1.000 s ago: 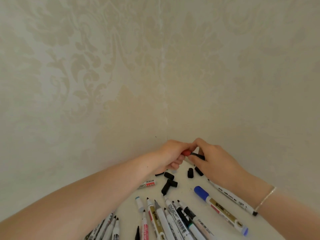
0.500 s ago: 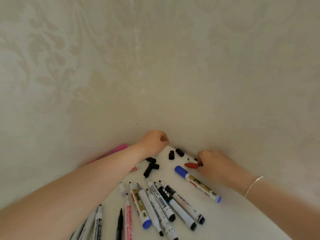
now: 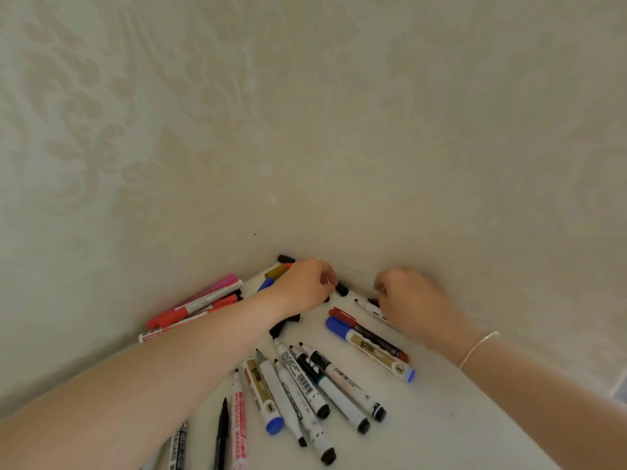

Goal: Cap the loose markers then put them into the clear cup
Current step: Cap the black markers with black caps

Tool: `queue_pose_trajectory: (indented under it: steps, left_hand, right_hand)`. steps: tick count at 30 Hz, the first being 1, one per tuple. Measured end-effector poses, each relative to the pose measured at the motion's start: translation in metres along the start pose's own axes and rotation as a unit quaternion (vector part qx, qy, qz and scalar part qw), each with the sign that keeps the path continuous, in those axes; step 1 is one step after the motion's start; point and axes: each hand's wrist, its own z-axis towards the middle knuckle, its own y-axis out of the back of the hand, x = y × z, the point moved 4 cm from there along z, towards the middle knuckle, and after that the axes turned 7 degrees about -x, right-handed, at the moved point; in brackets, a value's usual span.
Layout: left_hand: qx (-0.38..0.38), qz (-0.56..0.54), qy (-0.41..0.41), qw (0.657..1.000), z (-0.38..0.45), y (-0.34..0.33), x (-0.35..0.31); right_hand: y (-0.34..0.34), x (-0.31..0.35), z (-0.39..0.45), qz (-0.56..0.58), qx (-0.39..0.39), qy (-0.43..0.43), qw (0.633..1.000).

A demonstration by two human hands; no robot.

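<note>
My left hand (image 3: pixel 305 286) reaches into the table's back corner, its curled fingertips closing on the end of a black cap (image 3: pixel 342 289). My right hand (image 3: pixel 409 300) curls over a white uncapped marker (image 3: pixel 366 305) that lies by the wall, tip pointing left. A red-capped marker (image 3: pixel 368 334) lies beside a blue-capped marker (image 3: pixel 369 351). Several uncapped markers (image 3: pixel 305 385) fan out in front of me. More black caps (image 3: pixel 281 325) lie partly under my left wrist. No clear cup is in view.
Red and pink markers (image 3: pixel 196 305) lie along the left wall. Gold, blue and orange markers (image 3: pixel 276 271) sit behind my left hand in the corner. Patterned walls close in the white table (image 3: pixel 458 418) on two sides.
The red-capped marker now lies next to the blue-capped one. My right hand has let it go and settled on the white uncapped marker. My left hand has moved to the black cap.
</note>
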Motion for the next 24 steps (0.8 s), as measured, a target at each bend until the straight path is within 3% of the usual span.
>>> queue_pose_trajectory:
  steps: [5,11,15,24]
  left_hand:
    - [0.003,0.011,0.014,1.0,0.001,0.003,0.013]
    - [0.01,0.01,0.021,1.0,0.001,-0.001,0.029]
    - [0.007,0.011,0.021,1.0,0.001,0.0,0.031]
    - [0.005,0.002,0.04,0.999,0.003,0.007,0.037]
  right_hand:
    - [0.02,-0.012,0.007,-0.007,0.048,-0.038,0.998]
    - [0.012,-0.015,0.018,0.078,0.122,-0.06,0.988]
    - [0.003,-0.013,0.018,0.038,0.161,-0.05,0.985]
    - [-0.006,0.008,0.002,-0.096,0.136,0.053,0.985]
